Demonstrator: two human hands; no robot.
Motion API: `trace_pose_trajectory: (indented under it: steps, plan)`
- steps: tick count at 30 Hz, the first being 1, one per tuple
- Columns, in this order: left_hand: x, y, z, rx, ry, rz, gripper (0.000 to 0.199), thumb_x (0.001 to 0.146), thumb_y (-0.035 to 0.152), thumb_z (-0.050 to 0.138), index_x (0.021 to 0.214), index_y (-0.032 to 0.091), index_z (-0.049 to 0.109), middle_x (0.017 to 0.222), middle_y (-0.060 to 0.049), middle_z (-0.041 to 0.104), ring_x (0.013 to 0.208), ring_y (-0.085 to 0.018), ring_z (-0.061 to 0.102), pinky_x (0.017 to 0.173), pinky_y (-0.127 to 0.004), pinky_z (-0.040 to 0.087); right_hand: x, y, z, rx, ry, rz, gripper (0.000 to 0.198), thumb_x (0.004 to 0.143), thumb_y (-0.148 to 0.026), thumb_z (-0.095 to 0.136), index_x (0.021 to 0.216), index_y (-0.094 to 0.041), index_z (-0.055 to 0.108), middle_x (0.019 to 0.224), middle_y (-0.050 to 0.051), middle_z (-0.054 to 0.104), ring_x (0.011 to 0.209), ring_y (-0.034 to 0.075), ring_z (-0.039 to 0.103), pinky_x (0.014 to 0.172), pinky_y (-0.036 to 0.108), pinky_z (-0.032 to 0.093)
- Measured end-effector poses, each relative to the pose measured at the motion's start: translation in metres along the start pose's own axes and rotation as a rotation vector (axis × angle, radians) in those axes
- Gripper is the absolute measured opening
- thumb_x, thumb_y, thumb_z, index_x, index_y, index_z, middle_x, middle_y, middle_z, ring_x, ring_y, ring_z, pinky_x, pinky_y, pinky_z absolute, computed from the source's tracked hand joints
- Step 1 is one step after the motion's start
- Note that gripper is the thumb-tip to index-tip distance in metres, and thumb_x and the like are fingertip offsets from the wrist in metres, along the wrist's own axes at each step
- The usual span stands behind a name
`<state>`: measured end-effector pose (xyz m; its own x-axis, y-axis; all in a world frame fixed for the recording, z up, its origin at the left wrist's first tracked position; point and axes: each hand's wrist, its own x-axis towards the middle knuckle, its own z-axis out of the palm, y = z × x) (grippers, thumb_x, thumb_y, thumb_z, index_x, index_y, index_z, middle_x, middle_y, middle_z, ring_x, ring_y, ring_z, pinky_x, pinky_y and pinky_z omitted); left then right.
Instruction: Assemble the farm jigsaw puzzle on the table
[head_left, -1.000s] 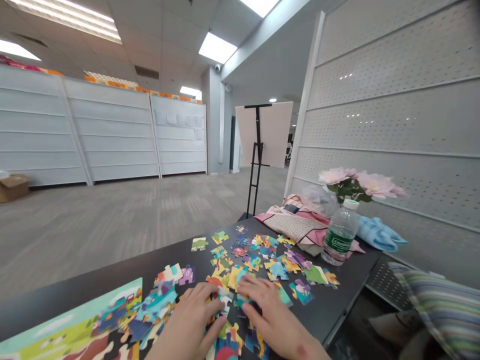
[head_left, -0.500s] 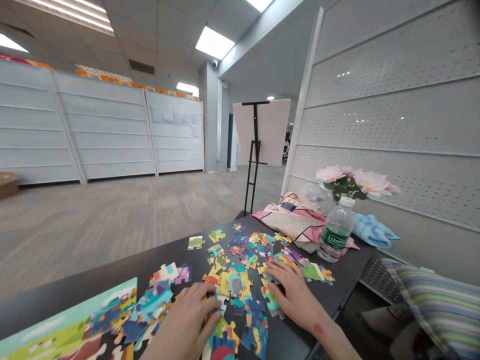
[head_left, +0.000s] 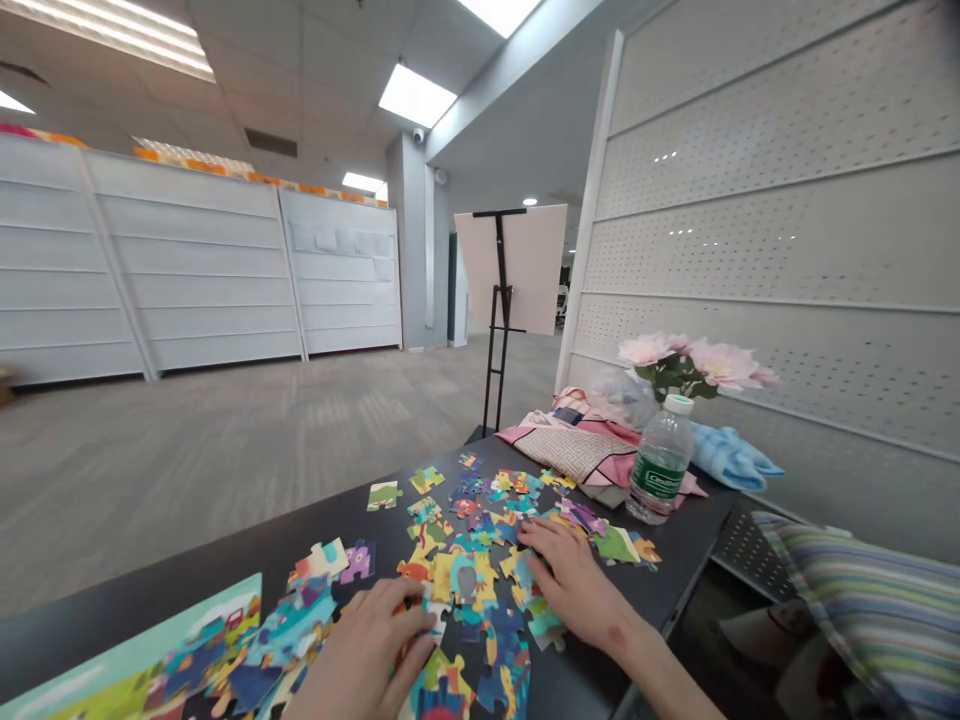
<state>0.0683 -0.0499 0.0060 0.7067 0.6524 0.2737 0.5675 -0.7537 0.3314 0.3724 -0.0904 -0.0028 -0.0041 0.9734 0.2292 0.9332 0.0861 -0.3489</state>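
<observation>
Colourful jigsaw pieces [head_left: 463, 578] lie spread over the dark table, some of them joined in the middle. My left hand [head_left: 375, 640] rests at the left side of this joined patch, fingers bent but apart, fingertips touching pieces near a whitish one. On the right, my right hand [head_left: 574, 575] lies palm down with its fingers stretched over pieces at the patch's right edge. Neither hand shows a piece gripped; what is under the palms is hidden. A heap of loose pieces [head_left: 292, 630] lies left of my left hand, partly on a green and light-blue picture board [head_left: 112, 655].
A water bottle [head_left: 661, 465] stands at the table's right, beside folded pink cloth [head_left: 581, 440], a blue cloth [head_left: 731, 455] and pink flowers [head_left: 720, 362]. A striped cushion [head_left: 874, 600] is at the lower right. Beyond the table stands an easel [head_left: 502, 300].
The view has shifted slightly, so most things sit a little further left. Both hands stay in nearly the same place over the pieces, with only slight finger movement.
</observation>
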Motion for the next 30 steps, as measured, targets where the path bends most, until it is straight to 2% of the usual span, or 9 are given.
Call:
trace_pose_trajectory:
  steps: [3,6,8,12,15,20,23,27,30]
  plan:
    - [-0.001,-0.002,0.003,-0.010,0.024,0.014,0.024,0.100,0.034,0.049,0.103,0.032,0.072,0.119,-0.005,0.068,0.108,-0.026,0.065,0.090,-0.039,0.056,-0.019,-0.009,0.002,0.080,0.042,-0.119,0.035,0.101,-0.025,0.041,0.122,-0.024,0.069,0.136,0.008,0.066,0.136,0.027,0.051,0.114,0.056,0.037]
    - [-0.001,-0.002,0.005,-0.010,0.029,0.005,0.025,0.100,0.035,0.048,0.102,0.031,0.072,0.120,-0.006,0.067,0.108,-0.027,0.065,0.089,-0.041,0.055,-0.024,-0.009,0.003,0.156,0.094,-0.196,0.036,0.099,-0.020,0.042,0.122,-0.024,0.069,0.131,0.008,0.069,0.133,0.026,0.054,0.112,0.053,0.041]
    - [0.000,-0.001,0.003,-0.007,0.009,-0.013,0.026,0.101,0.035,0.047,0.104,0.032,0.072,0.121,-0.006,0.066,0.109,-0.028,0.064,0.090,-0.043,0.055,-0.022,-0.005,0.004,0.188,0.172,-0.168,0.038,0.096,-0.016,0.041,0.121,-0.024,0.069,0.130,0.009,0.069,0.130,0.025,0.056,0.112,0.052,0.042]
    - [0.001,0.004,-0.003,0.005,-0.043,-0.047,0.026,0.101,0.034,0.045,0.105,0.033,0.071,0.124,-0.005,0.066,0.114,-0.029,0.063,0.094,-0.046,0.055,-0.018,0.006,0.009,0.188,0.294,0.002,0.041,0.086,-0.009,0.038,0.110,-0.022,0.069,0.120,0.009,0.070,0.118,0.024,0.062,0.107,0.047,0.046]
    - [0.000,0.005,-0.004,0.014,-0.048,-0.044,0.027,0.101,0.035,0.045,0.105,0.034,0.071,0.124,-0.004,0.066,0.115,-0.029,0.063,0.094,-0.046,0.056,-0.017,0.006,0.010,0.143,0.284,0.061,0.039,0.081,-0.007,0.039,0.102,-0.021,0.068,0.111,0.008,0.071,0.112,0.025,0.063,0.102,0.045,0.048]
    - [0.000,0.000,-0.001,0.024,-0.012,-0.010,0.027,0.101,0.039,0.046,0.105,0.034,0.072,0.122,-0.004,0.068,0.111,-0.027,0.066,0.090,-0.042,0.058,-0.018,0.001,0.010,0.098,0.245,0.067,0.035,0.082,-0.006,0.039,0.097,-0.021,0.066,0.108,0.008,0.070,0.112,0.025,0.062,0.100,0.043,0.048]
    - [0.000,-0.002,0.000,0.020,0.001,-0.002,0.025,0.101,0.039,0.048,0.105,0.034,0.072,0.121,-0.004,0.068,0.111,-0.028,0.066,0.090,-0.042,0.058,-0.018,0.003,0.011,0.086,0.216,0.063,0.035,0.086,-0.009,0.041,0.106,-0.020,0.068,0.116,0.009,0.070,0.115,0.025,0.062,0.102,0.044,0.047]
    - [-0.001,-0.001,0.000,0.016,0.020,-0.002,0.024,0.100,0.038,0.049,0.104,0.034,0.072,0.120,-0.003,0.068,0.109,-0.027,0.067,0.089,-0.041,0.059,-0.018,0.006,0.016,0.049,0.216,0.092,0.041,0.092,-0.018,0.042,0.126,-0.015,0.065,0.135,0.013,0.064,0.132,0.029,0.053,0.112,0.050,0.039]
    - [-0.002,0.000,0.000,0.025,0.018,0.000,0.024,0.100,0.036,0.049,0.105,0.034,0.072,0.121,-0.003,0.068,0.111,-0.026,0.067,0.090,-0.040,0.059,-0.022,0.005,0.017,0.099,0.182,0.098,0.040,0.094,-0.020,0.042,0.123,-0.019,0.069,0.130,0.011,0.068,0.129,0.028,0.056,0.111,0.048,0.041]
